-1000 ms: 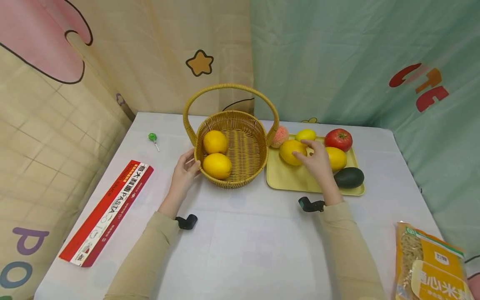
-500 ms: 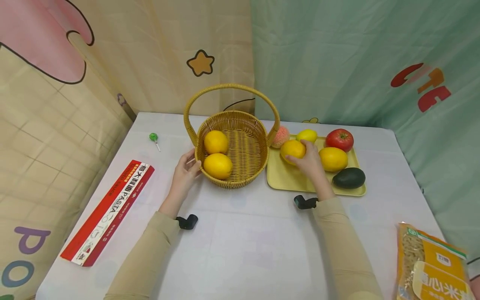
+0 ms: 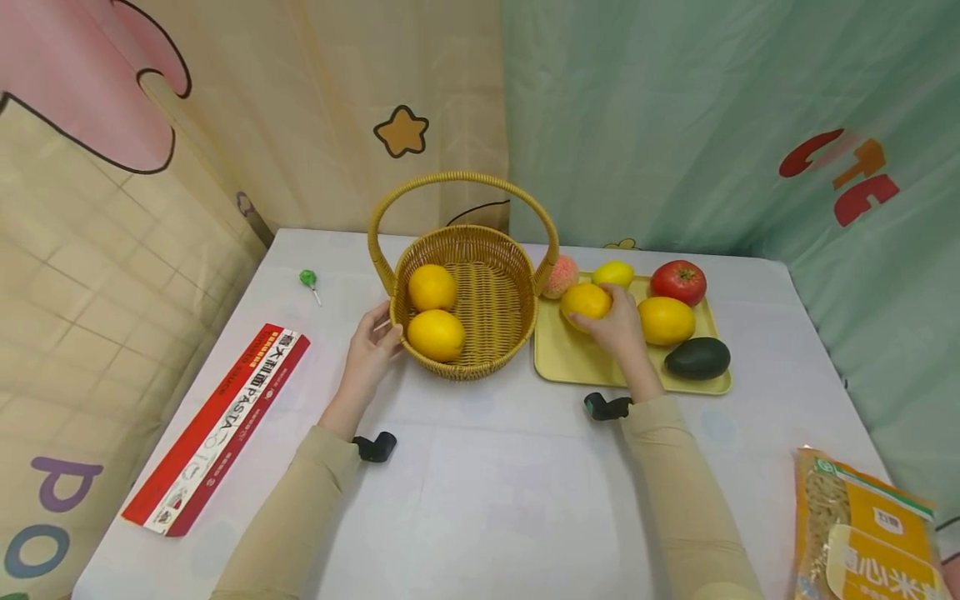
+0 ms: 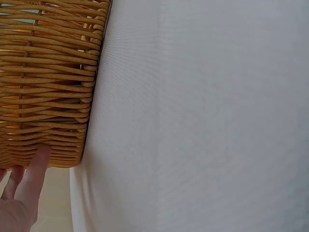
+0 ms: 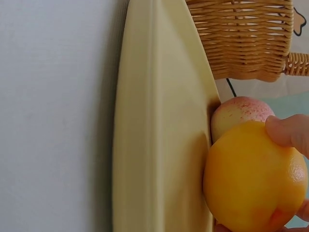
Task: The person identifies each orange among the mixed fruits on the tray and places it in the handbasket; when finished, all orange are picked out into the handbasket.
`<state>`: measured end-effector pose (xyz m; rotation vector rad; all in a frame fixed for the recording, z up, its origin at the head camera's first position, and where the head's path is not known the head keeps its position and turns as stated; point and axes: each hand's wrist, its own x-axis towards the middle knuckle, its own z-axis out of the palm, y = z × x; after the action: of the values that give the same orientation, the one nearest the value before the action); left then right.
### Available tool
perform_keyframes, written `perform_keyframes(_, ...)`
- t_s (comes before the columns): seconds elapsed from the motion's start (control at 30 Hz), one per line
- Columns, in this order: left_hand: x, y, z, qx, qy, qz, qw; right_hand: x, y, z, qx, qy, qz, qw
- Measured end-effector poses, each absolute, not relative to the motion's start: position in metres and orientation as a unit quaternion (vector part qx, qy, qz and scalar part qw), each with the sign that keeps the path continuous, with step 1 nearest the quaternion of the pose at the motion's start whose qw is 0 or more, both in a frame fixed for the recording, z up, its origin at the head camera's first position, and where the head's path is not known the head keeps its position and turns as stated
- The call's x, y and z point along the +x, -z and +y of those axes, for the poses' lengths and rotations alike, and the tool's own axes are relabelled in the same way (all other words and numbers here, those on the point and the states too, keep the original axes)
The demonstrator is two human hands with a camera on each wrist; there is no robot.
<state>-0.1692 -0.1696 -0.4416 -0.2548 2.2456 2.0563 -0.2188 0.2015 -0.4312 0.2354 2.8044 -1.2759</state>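
One yellow fruit (image 3: 585, 301) near the far-left corner of the tray (image 3: 577, 362), your right hand (image 3: 621, 323) grasping it, left hand (image 3: 369, 342) touching basket (image 3: 491, 312), ungripped.

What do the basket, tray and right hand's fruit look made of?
Basket: woven strands, slight sheen; rattan or plastic imitation, can't tell. Tray: probably plastic, satin; smooth, rounded edge. Yellow-orange fruit in the right hand: smooth, glossy highlight; perhaps plastic, possibly real.
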Motion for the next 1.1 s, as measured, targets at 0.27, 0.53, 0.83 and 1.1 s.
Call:
perform_keyframes(0.27, -0.168, 0.441, -0.169, -0.08, -0.674, 0.733, 0.042, -0.208, 0.425, 0.203, 0.067, 0.45, 0.89, 0.022)
perform_keyframes(0.53, -0.166, 0.437, -0.168, -0.081, -0.668, 0.739, 0.041, -0.189, 0.397, 0.202, 0.038, 0.468, 0.882, 0.04)
perform_keyframes(0.83, -0.167, 0.439, -0.168, -0.08, -0.67, 0.737, 0.036, -0.173, 0.368, 0.178, 0.0, 0.48, 0.876, 0.052)
perform_keyframes(1.1, -0.166, 0.439, -0.169, -0.076, -0.673, 0.735, 0.035, -0.18, 0.368, 0.151, -0.042, 0.506, 0.86, 0.047)
